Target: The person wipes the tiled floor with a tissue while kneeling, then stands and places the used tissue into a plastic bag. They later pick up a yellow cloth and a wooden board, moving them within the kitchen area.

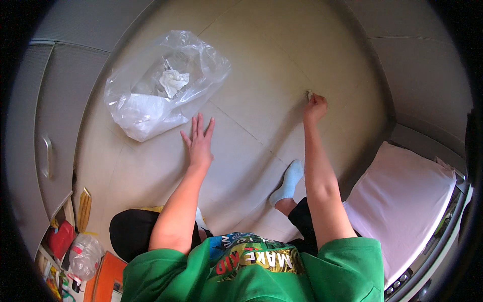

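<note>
Fingers spread and nothing in them, my left hand (200,141) is over the tiled floor (249,113), close to the near edge of a clear plastic bag (139,120). The bag's mouth gapes, and a crumpled white tissue (173,82) lies inside. Farther off to the right, my right hand (316,107) pinches a small whitish scrap (309,94), perhaps tissue, at or just above the floor. Its fingers partly hide the scrap, so I cannot tell whether it touches the tile.
A grey cabinet (71,113) with a metal handle (48,156) stands at left. Below it are a clear plastic bottle (86,256) and an orange box-like object (103,277). To my right, a pale pink cloth (403,204) covers something beside a dark panel (419,75). My socked foot (288,181) rests between.
</note>
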### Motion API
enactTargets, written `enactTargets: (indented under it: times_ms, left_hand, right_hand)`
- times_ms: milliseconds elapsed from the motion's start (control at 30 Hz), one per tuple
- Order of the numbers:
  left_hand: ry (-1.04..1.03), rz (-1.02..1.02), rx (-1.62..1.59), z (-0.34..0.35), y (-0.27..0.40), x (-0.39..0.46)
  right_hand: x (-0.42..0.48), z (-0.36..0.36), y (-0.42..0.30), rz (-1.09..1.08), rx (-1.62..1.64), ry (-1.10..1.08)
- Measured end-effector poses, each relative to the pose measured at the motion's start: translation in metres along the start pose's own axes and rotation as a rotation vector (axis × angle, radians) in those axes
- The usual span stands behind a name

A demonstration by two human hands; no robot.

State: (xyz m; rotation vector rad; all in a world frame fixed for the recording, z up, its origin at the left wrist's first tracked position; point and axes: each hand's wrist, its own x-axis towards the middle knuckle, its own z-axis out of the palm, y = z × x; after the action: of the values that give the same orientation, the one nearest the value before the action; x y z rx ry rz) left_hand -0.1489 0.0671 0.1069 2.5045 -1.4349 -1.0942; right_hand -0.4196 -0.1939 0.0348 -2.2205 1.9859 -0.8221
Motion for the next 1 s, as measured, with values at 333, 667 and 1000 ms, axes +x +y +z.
enactTargets:
  times_ms: [333, 667, 1000]
  left_hand:
    - [0.003, -0.042, 0.066, 0.005, -0.003, -0.001]
    - [-0.03, -0.026, 0.039, -0.002, 0.001, 0.0]
    - [-0.051, -0.051, 0.057, 0.0, 0.0, 0.003]
  right_hand:
    - [-0.128, -0.008, -0.116, -0.413, 0.336, -0.421]
    - [-0.002, 0.005, -0.034, -0.14, 0.067, -0.102]
    - [-0.042, -0.006, -0.068, -0.316, 0.098, -0.293]
